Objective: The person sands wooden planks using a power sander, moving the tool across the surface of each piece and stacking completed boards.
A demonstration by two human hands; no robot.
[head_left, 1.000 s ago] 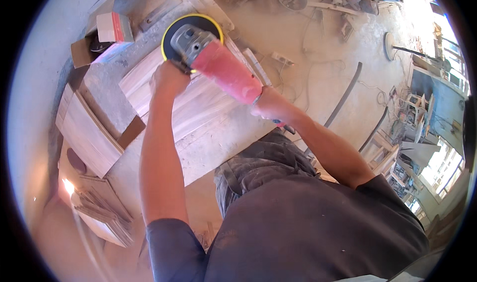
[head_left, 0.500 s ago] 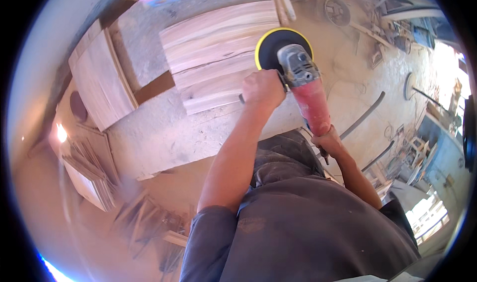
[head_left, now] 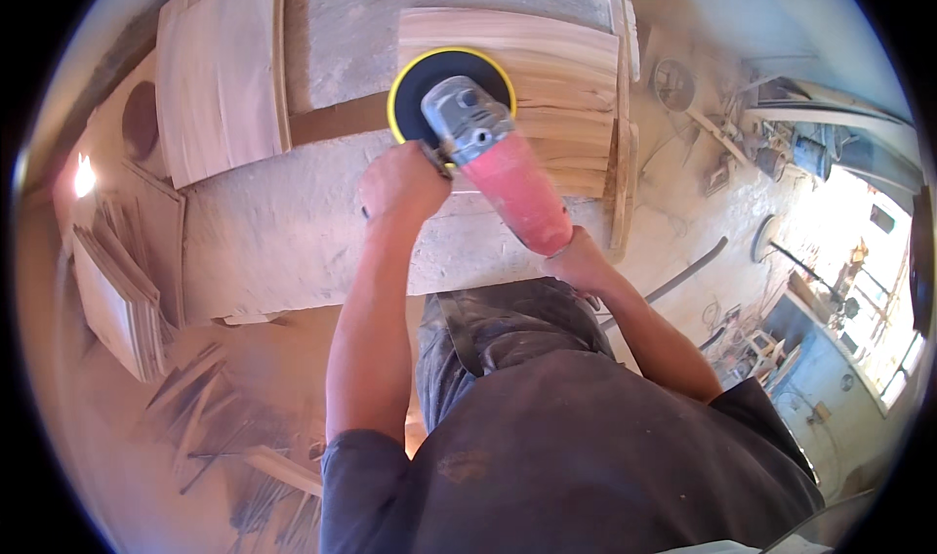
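Observation:
My left hand is closed around the side handle of a red and grey power sander. My right hand grips the rear end of its red body. The tool's round black disc with a yellow rim lies over the left part of a striped wooden panel; whether it touches the wood I cannot tell. That panel rests on a pale, dusty workbench. The disc hides the panel's near left corner.
Another wooden panel lies at the bench's left, and a wooden strip edges its right end. Thin boards lean at the far left near a bright lamp. Wood scraps lie on the floor below.
The sander has moved left across the striped panel, from its right edge to its left part. Both hands have stayed on the tool. The whole view has turned and shifted.

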